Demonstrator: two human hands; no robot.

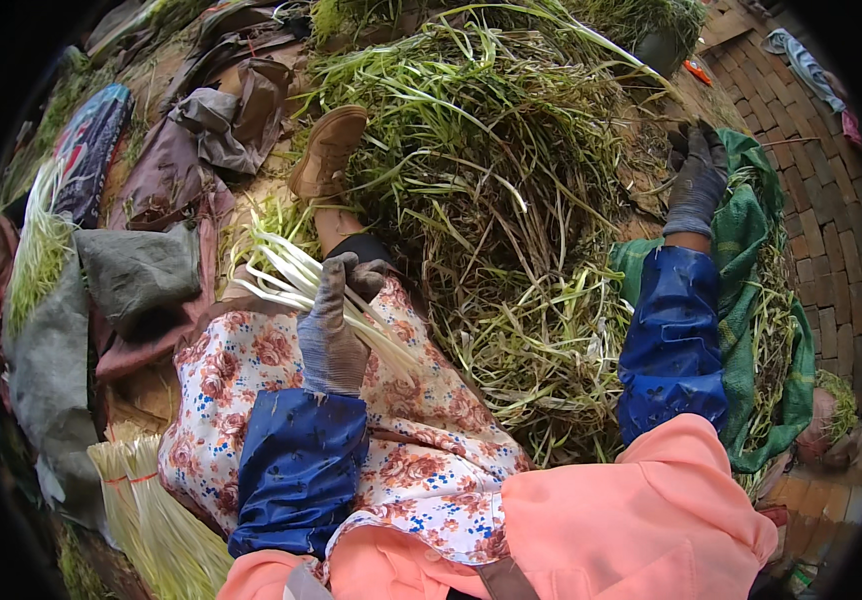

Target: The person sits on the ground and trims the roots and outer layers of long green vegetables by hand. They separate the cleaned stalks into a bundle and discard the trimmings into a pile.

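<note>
My left hand, in a grey knit glove, holds a small bunch of pale stalks with white stems above my lap, which a floral apron covers. Far out to the right is my right hand, also gloved, by the lower end of a long green-and-white stalk; whether its fingers grip that stalk cannot be made out. Between my hands lies a large heap of green leafy stalks and roots. Both forearms wear blue sleeve covers.
Tied bundles of pale stalks lie at the lower left. Grey cloth and a printed sack are on the left. My brown shoe touches the heap. A green woven sack lies beside my right arm, with brick paving beyond.
</note>
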